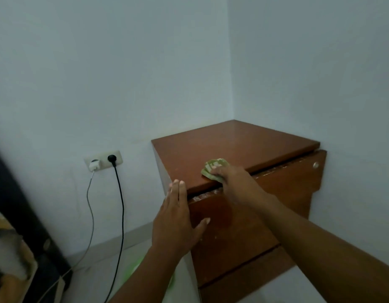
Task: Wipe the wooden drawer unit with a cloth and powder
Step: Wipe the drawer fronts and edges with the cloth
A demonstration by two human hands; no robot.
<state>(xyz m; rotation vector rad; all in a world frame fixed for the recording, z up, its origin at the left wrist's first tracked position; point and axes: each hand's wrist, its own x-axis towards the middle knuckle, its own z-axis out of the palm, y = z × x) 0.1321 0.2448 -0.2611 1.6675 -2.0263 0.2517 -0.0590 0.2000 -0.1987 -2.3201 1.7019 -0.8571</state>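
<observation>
A brown wooden drawer unit stands in the corner of the room, its top drawer slightly ajar. A crumpled green cloth lies on the front edge of the unit's top. My right hand presses on the cloth, fingers over it and thumb under the top's edge. My left hand rests flat with fingers apart against the unit's front left corner, holding nothing. No powder container is in view.
A wall socket left of the unit holds a white charger and a black plug, with two cables hanging to the floor. A dark furniture edge and a cardboard box sit at the far left.
</observation>
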